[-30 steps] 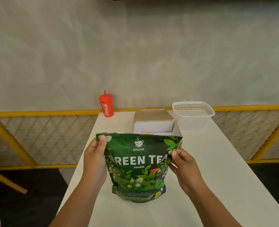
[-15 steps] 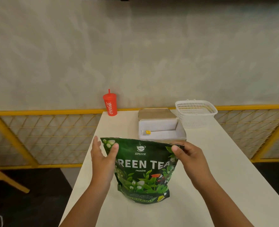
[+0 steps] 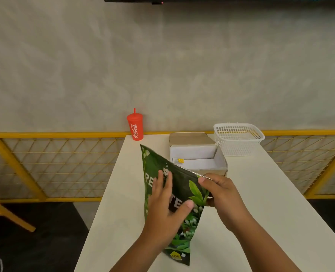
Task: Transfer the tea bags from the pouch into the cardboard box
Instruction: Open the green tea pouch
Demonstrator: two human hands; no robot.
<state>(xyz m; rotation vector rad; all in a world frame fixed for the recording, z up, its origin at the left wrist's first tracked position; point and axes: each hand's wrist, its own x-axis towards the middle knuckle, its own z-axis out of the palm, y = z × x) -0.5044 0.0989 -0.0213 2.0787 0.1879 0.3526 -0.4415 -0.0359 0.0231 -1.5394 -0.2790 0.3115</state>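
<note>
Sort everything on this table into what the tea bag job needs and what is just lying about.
For the job: green tea pouch (left hand flat on it, right hand pinching its top edge); open cardboard box; yellow-tagged tea bag inside it.
Lying about: red Coca-Cola cup; white plastic basket.

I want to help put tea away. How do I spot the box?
Look at the white table by the yellow railing. Near its far edge, between the red cup and the white basket, sits the box. It alone is brown cardboard, open on top, white inside.
</note>
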